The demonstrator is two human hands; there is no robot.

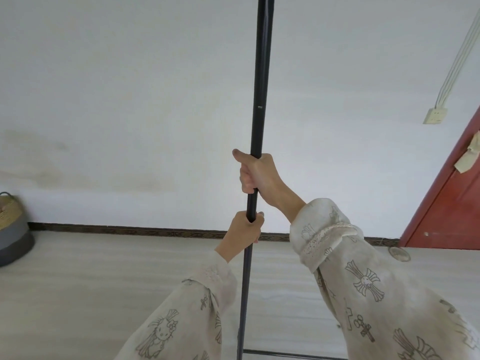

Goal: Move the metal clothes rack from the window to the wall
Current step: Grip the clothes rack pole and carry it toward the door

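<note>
Both hands are wrapped tight round the rack (pixel 259 100) pole: left hand (pixel 244 233) just below, right hand (pixel 255 175) above. Beyond them the wall (pixel 130 87) stands near; setting the rack down probably remains.

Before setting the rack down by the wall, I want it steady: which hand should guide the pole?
Probably the right hand: it grips the pole higher than the left hand, giving more leverage against tipping.
</note>
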